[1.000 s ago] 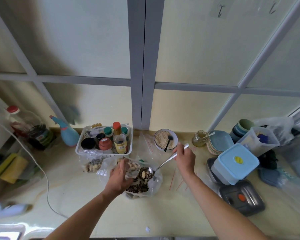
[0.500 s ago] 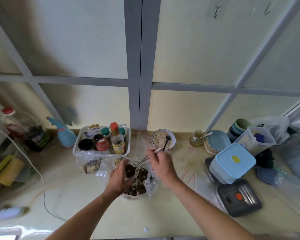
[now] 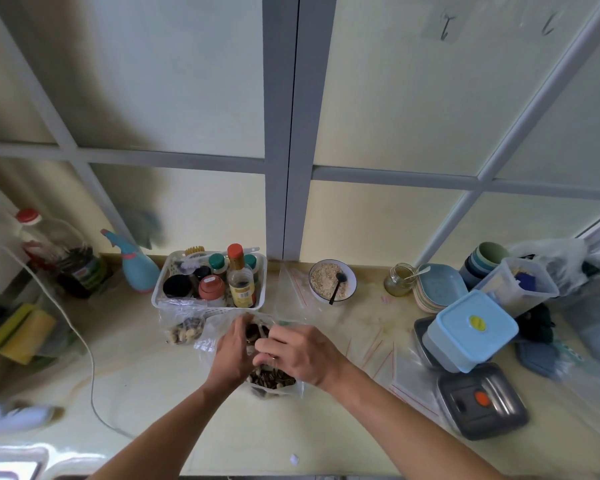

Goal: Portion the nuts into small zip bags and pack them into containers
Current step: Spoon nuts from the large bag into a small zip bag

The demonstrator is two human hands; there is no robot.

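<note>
My left hand (image 3: 232, 355) holds the small zip bag (image 3: 253, 329) open, just above the nut bag (image 3: 274, 382). My right hand (image 3: 300, 353) is curled at its mouth; I cannot tell what its fingers grip.

Soft, even daylight fills the scene, coming through the frosted pale-yellow window panes (image 3: 413, 109) at twelve o'clock. A broad grey shadow (image 3: 94, 81) lies across the panes toward ten o'clock. The wide-angle lens bends the grey window frame bars (image 3: 284, 133) outward and stretches things near the edges. The glossy cream desk (image 3: 146, 368) shows white glare at seven o'clock. The middle is fairly sharp, though the two hands (image 3: 291, 351) are slightly soft. A white object (image 3: 11, 415) at eight o'clock is smeared by blur, as are the clear plastic bags (image 3: 589, 386) at four o'clock.
</note>
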